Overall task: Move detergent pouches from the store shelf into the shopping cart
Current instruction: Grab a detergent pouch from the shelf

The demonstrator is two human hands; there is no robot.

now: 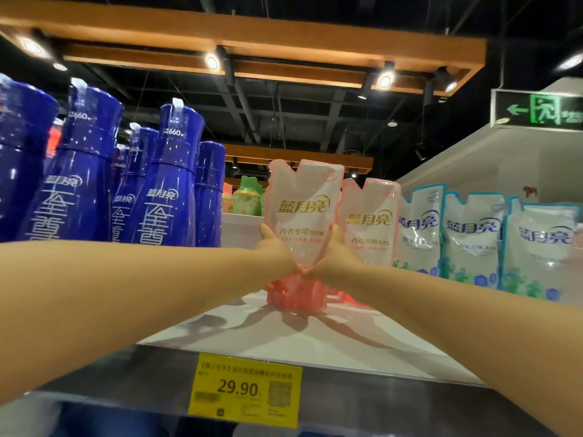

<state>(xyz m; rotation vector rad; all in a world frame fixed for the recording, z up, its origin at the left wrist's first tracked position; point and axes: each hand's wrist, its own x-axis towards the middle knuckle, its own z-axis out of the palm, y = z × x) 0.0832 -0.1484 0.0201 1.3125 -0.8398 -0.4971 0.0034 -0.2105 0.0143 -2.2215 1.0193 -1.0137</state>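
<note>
While both bare forearms reach up over the shelf edge, the stock reads as follows, left to right.

1. Blue bottles (167,184) – at least five. Rigid, glossy, deep-blue plastic with a waisted body, a stepped shoulder and a small white tip. They stand upright and close together.
2. Price tag (246,389) – one. Flat yellow card printed "29.90", fixed to the grey front rail of the shelf (315,342), whose top is smooth, white and reflective.
3. Left hand (273,246) – clasps the left edge of the pink pouch (303,203), thumb on the front face, fingers hidden behind it.
4. Pink pouch – one in hand. Soft, glossy film, white front with a pink border and base and a notched top with a corner spout. It stands upright between the two hands, its base down at the shelf surface; whether it is lifted clear cannot be told.
5. Right hand (340,250) – clasps the right edge likewise, thumb forward.
6. Second pink pouch (370,222) – one, same film and shape, upright just beside and behind the held one.
7. Blue-and-white pouches (470,234) – three, soft film with a cyan border, upright in a row, edges overlapping.
8. Exit sign (539,110) – one, a green lit panel hung at upper right.
</note>
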